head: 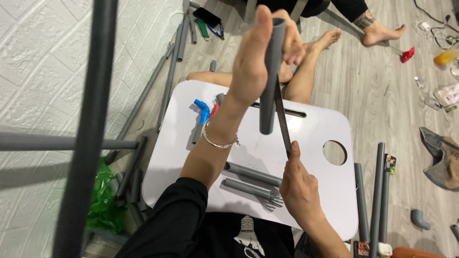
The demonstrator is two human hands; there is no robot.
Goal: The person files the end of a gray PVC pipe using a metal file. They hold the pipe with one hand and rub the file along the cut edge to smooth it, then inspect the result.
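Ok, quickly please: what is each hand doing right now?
Left hand: closed around a short grey pipe, held upright.
Right hand: closed on a thin dark blade that touches the pipe.

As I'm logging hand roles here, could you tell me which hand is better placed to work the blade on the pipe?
Right, probably. The right hand grips the blade by its lower end, its tip at the pipe; the left hand is occupied holding that pipe upright.
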